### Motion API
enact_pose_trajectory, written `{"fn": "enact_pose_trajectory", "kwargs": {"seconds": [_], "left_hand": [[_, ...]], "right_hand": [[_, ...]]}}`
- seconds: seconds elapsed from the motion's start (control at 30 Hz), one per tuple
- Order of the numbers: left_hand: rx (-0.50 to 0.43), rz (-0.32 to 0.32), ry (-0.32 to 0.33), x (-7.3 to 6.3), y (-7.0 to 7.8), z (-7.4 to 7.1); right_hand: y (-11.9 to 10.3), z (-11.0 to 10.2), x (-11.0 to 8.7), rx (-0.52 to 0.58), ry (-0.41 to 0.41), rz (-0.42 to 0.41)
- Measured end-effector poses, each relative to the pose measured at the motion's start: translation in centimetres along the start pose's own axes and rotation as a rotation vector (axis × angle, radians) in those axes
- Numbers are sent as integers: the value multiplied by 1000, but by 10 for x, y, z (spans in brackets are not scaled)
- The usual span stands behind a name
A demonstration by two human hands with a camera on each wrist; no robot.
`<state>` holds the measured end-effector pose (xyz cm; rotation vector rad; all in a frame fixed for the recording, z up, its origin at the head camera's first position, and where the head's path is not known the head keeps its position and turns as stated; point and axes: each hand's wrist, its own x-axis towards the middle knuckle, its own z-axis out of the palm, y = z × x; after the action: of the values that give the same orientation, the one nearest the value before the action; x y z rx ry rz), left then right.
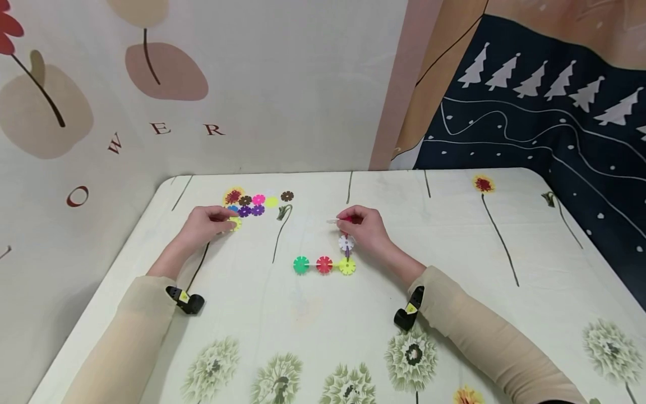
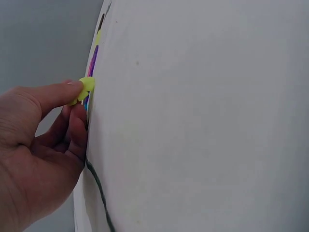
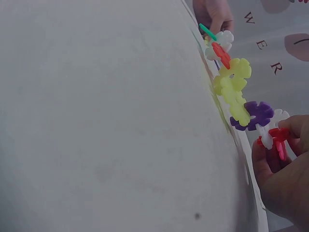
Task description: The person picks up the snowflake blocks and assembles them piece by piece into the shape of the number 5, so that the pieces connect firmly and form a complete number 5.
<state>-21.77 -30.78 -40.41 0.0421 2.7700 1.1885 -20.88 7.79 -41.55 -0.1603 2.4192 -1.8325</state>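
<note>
White flower-printed tabletop [image 1: 434, 235]: its far edge runs beyond loose, multicoloured notched plastic discs [image 1: 258, 210]; side room is wider at right than at left. Left hand [image 1: 208, 222]: thumb and fingers pinch a yellow notched plastic disc [image 1: 235, 224] beside these. Right hand [image 1: 367, 229]: thumb and fingers grip the far end of a multicoloured chain of interlocked plastic discs [image 1: 324, 265]. Its near arm lies crosswise, green end leftward; from the yellow corner, the other arm points away from the person.
</note>
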Motion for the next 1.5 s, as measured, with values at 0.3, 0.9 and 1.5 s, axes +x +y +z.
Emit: {"fn": "enact_pose_trajectory", "kwargs": {"seconds": [0.3, 0.9, 1.5], "left_hand": [[-62, 42, -36, 0, 14, 14], [-212, 98, -163, 13, 70, 61], [-322, 130, -250, 22, 107, 105]], "right_hand": [[-1, 1, 0, 10, -1, 9], [0, 3, 2, -1, 4, 4], [1, 4, 3, 15, -2, 15]]}}
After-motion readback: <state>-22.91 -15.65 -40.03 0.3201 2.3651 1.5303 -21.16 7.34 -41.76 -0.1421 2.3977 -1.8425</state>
